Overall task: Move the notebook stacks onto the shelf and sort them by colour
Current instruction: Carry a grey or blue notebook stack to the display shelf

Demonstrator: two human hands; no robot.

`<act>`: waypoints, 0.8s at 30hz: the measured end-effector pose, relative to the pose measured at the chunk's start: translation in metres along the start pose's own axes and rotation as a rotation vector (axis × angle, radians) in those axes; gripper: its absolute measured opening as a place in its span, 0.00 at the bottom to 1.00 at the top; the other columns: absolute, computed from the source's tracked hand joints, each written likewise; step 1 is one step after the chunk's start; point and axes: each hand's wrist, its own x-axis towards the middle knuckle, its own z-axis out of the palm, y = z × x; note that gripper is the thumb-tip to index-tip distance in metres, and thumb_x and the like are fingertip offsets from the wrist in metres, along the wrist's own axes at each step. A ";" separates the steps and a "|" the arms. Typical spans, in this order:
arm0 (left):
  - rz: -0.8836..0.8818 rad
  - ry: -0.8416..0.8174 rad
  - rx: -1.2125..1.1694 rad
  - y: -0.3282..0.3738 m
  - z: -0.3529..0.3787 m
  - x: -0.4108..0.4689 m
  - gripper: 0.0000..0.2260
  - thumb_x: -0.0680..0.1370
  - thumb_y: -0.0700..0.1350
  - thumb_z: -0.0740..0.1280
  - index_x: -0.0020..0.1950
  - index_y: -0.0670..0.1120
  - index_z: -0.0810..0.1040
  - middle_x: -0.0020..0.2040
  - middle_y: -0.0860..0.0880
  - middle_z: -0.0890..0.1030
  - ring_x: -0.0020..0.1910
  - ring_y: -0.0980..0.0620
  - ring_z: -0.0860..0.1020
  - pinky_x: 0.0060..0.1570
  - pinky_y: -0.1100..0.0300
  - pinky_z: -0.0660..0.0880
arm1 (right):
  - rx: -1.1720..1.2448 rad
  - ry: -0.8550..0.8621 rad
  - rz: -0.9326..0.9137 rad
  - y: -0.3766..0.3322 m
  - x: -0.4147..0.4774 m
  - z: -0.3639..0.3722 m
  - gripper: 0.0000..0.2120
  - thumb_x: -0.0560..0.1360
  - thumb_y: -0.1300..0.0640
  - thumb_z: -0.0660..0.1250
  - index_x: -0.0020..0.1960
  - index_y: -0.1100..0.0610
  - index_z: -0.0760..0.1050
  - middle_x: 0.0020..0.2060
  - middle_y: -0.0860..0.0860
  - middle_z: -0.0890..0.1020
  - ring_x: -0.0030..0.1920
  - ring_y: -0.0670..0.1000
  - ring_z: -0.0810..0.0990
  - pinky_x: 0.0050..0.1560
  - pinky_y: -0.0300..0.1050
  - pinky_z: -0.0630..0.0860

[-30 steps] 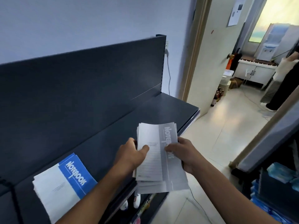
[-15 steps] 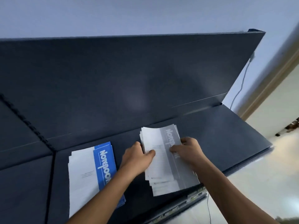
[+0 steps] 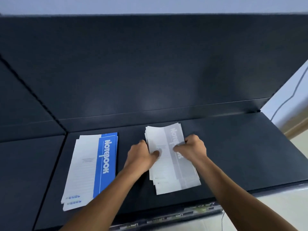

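A pale blue-grey wall (image 3: 150, 5) is seen along the top of the view and again at the far right. A thin dark cable (image 3: 283, 104) is seen hanging against it on the right. Just below, a tan wooden band (image 3: 298, 126) is shown, blurred. Pale floor (image 3: 275, 214) is seen at the lower right, with a thin cord (image 3: 222, 220) hanging before it. A blurred strip of greenish labels (image 3: 166, 220) is glimpsed along the bottom.
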 end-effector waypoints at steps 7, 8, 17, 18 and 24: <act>0.025 0.114 0.122 0.003 0.011 -0.006 0.21 0.77 0.59 0.70 0.57 0.42 0.78 0.55 0.44 0.82 0.54 0.41 0.81 0.46 0.53 0.76 | -0.091 -0.002 -0.030 0.005 0.001 -0.002 0.16 0.62 0.53 0.72 0.31 0.57 0.65 0.34 0.51 0.72 0.35 0.53 0.70 0.28 0.39 0.63; 0.021 0.125 0.133 0.003 0.012 -0.006 0.21 0.77 0.59 0.70 0.58 0.42 0.78 0.56 0.44 0.82 0.55 0.40 0.81 0.48 0.53 0.77 | -0.110 0.003 -0.033 0.004 0.000 -0.001 0.15 0.62 0.52 0.72 0.35 0.58 0.67 0.39 0.52 0.73 0.40 0.55 0.71 0.32 0.40 0.66; 0.086 0.198 0.015 -0.011 -0.020 -0.010 0.19 0.77 0.61 0.66 0.61 0.49 0.77 0.45 0.56 0.82 0.47 0.50 0.82 0.49 0.53 0.81 | -0.167 0.083 -0.204 -0.024 -0.014 0.001 0.25 0.73 0.49 0.72 0.65 0.58 0.71 0.64 0.56 0.74 0.67 0.59 0.72 0.63 0.54 0.74; 0.098 0.205 -0.011 -0.015 -0.028 -0.011 0.17 0.78 0.59 0.67 0.61 0.49 0.78 0.43 0.57 0.81 0.46 0.52 0.82 0.49 0.53 0.81 | -0.141 0.079 -0.250 -0.031 -0.017 0.003 0.24 0.74 0.49 0.72 0.66 0.57 0.72 0.64 0.55 0.74 0.66 0.58 0.72 0.62 0.53 0.74; 0.134 0.303 -0.109 -0.050 -0.087 -0.026 0.08 0.78 0.56 0.68 0.51 0.52 0.80 0.41 0.59 0.82 0.43 0.56 0.81 0.49 0.57 0.79 | -0.053 -0.026 -0.509 -0.089 -0.050 0.030 0.17 0.74 0.51 0.72 0.62 0.52 0.77 0.54 0.48 0.81 0.56 0.50 0.79 0.54 0.45 0.75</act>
